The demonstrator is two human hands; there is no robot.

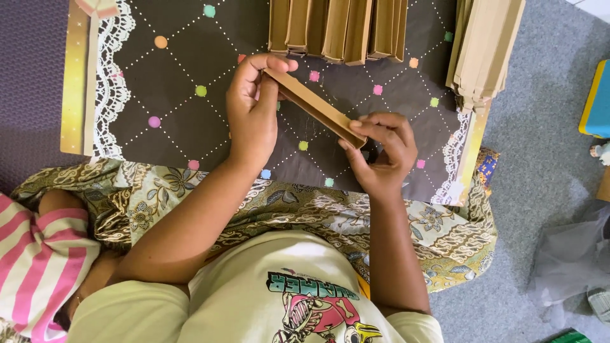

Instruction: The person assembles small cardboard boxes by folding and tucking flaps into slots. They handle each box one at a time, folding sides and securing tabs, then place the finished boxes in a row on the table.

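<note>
Nearest the camera, a patterned cloth [305,209] covers the lap. Above it, the left hand [253,111] and right hand [383,152] each pinch one end of a folded brown paper strip [314,105], held slanted over the dark dotted board [184,114], probably so its crease can be pressed. Similar folded pieces [337,28] line the board's far edge.

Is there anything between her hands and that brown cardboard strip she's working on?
Nothing visible. The left hand pinches the strip's upper end and the right hand grips its lower end, fingers directly on the cardboard, above the dotted dark board.
</note>
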